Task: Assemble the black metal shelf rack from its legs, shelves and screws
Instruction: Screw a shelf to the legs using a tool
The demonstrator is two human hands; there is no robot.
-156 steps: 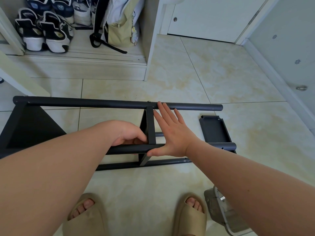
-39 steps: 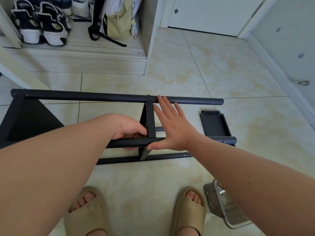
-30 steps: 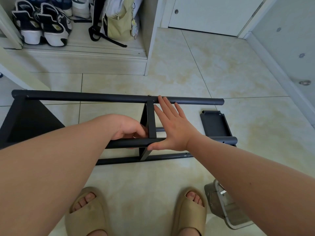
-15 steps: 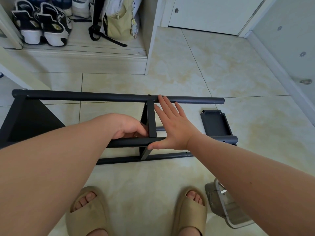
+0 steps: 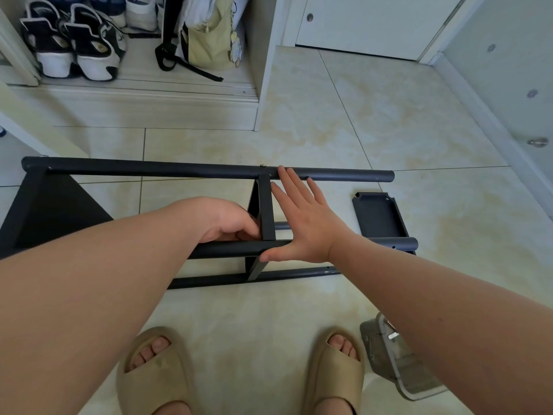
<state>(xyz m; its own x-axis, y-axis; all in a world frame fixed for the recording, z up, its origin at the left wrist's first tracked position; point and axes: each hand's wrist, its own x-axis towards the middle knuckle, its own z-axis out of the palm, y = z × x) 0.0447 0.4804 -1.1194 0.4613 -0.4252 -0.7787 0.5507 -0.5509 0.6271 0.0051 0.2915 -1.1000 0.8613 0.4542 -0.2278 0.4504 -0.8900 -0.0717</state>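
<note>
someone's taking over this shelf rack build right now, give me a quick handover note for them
Left hand: fingers curled at the joint of middle shelf and near leg; what they hold is hidden.
Right hand: open, flat against the middle shelf, fingertips reaching the far leg.
Rack lies on its side on the floor. End shelf and middle shelf sit between the legs; a screw head shows on the far leg.
To do: loose shelf on the floor by the free leg ends probably goes on next. Clear box sits by the right foot.
</note>
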